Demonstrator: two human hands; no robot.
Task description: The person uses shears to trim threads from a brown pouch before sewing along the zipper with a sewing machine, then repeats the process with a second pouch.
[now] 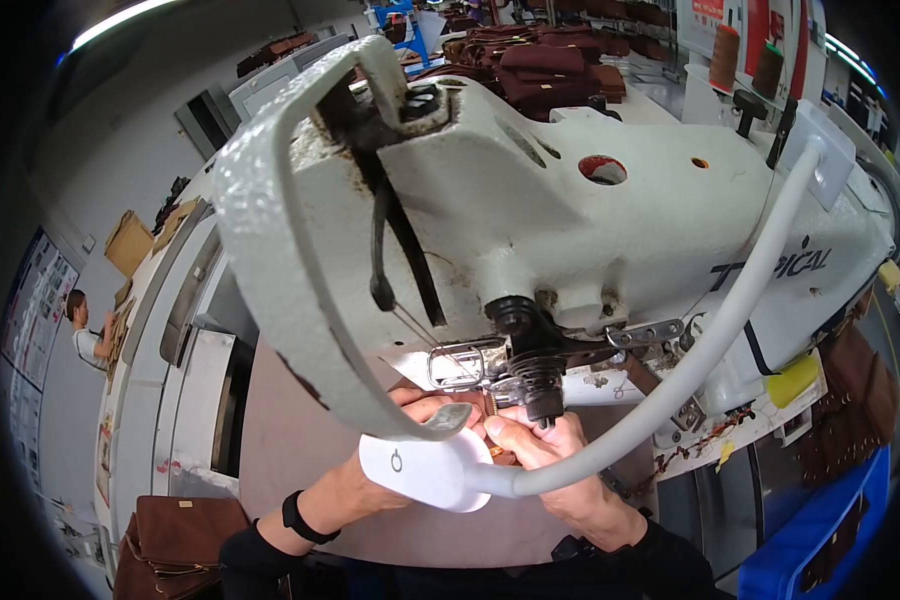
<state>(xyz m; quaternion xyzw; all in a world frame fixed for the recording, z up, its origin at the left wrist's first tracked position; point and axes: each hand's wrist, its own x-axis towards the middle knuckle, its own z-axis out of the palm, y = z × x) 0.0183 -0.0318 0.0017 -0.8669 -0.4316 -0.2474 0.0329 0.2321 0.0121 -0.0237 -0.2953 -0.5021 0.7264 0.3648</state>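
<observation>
A large off-white sewing machine [650,230] fills the middle of the view, with a white lamp head [415,470] and gooseneck in front of it. My left hand [435,405] is partly behind the lamp head, its curled fingertips on a small brown piece [502,458] with a zipper [493,402] under the needle area. My right hand [545,450] holds the same piece from the right, thumb and fingers pinched on it near the presser foot. The pale worktable [300,410] lies under my hands; the exact shape of the piece is hidden.
Stacked brown pieces [540,75] lie behind the machine, thread spools [725,55] at upper right. Brown pouches [180,540] sit at lower left; a blue bin [790,560] stands at lower right beside more brown pieces [860,390]. A co-worker [90,340] works at a far-left bench.
</observation>
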